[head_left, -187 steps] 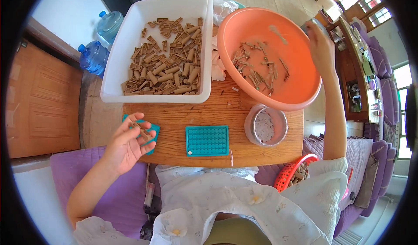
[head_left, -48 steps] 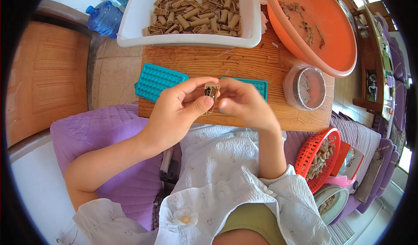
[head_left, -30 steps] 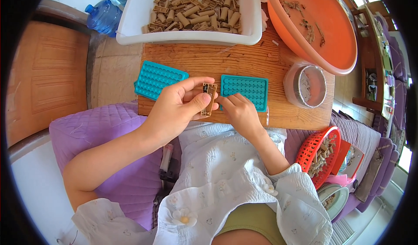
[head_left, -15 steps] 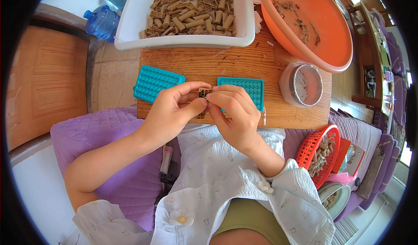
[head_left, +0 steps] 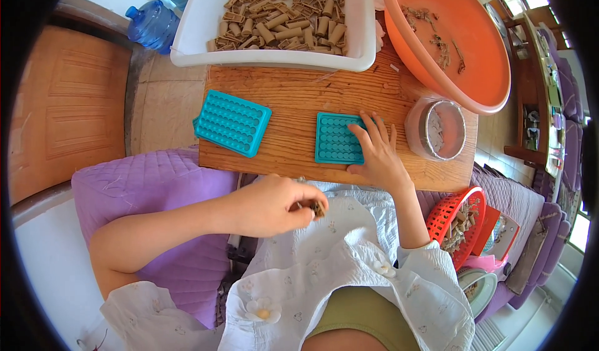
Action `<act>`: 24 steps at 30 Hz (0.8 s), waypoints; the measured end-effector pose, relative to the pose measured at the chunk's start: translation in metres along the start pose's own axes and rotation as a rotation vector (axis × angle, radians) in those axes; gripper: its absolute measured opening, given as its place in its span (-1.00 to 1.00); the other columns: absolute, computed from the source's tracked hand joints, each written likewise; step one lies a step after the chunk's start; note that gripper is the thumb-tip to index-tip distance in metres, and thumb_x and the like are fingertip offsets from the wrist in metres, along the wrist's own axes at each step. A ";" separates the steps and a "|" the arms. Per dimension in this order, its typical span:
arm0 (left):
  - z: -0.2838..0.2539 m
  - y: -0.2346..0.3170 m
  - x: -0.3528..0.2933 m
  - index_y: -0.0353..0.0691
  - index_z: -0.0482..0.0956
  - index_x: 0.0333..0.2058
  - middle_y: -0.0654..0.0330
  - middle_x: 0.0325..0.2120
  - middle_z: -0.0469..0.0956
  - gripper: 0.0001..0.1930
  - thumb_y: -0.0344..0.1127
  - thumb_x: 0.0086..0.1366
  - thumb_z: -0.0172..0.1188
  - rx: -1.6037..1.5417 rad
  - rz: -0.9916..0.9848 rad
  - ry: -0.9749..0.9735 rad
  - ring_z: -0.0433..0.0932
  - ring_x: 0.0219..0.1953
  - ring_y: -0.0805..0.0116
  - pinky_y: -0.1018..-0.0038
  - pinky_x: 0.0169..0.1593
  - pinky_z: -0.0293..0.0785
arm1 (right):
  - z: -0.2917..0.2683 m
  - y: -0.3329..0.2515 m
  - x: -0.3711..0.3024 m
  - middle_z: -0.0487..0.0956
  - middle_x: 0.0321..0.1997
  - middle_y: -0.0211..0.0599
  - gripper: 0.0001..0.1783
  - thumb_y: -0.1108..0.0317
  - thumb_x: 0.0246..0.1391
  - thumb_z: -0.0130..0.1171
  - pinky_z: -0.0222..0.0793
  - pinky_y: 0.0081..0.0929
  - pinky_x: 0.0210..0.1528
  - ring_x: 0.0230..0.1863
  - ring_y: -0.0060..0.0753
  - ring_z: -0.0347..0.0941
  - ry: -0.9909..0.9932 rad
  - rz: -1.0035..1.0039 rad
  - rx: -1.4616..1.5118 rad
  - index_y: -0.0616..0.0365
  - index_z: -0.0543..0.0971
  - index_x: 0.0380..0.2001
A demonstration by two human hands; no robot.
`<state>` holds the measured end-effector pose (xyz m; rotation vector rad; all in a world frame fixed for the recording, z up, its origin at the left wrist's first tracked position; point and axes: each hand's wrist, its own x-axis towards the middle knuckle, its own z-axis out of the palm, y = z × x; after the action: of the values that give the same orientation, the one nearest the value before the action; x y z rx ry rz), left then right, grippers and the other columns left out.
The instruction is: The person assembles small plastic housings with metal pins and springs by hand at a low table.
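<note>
My left hand (head_left: 271, 206) is closed around a small brown plastic part (head_left: 317, 209), held low over my lap in front of the table edge. Most of the part is hidden by the fingers. My right hand (head_left: 380, 154) has its fingers spread over the right side of a teal tray with rows of round pockets (head_left: 331, 140), and nothing shows in its grasp. A second teal tray of the same kind (head_left: 234, 123) lies at an angle farther left on the wooden table (head_left: 287, 101).
At the back stands a white tub (head_left: 274, 59) full of brown plastic parts (head_left: 290, 23). An orange basin (head_left: 480, 45) holds a few scraps. Before it sits a clear round container (head_left: 435, 129) with pale bits. A red basket (head_left: 444, 217) of brown pieces is beside my right arm.
My hands have come apart. The left has drawn down toward my lap with the brown part; the right has let go, moved right and opened over the right tray.
</note>
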<state>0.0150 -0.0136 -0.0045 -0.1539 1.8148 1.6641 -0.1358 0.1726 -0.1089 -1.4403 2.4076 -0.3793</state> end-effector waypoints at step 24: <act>0.000 -0.002 -0.002 -0.28 0.45 -0.26 0.12 -0.52 0.52 -0.76 -0.36 0.08 -0.04 0.062 0.054 -0.036 0.45 -0.55 0.37 0.48 -0.45 0.34 | -0.041 0.024 -0.001 0.05 0.22 -0.05 0.08 -0.15 -0.34 0.28 -0.07 0.10 0.16 0.24 -0.03 -0.06 -0.039 -0.126 2.194 0.06 -0.02 0.18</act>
<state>0.0170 -0.0144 -0.0050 -0.0482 1.8558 1.6346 -0.1709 0.1877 -0.0806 -0.3257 0.5654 -1.9316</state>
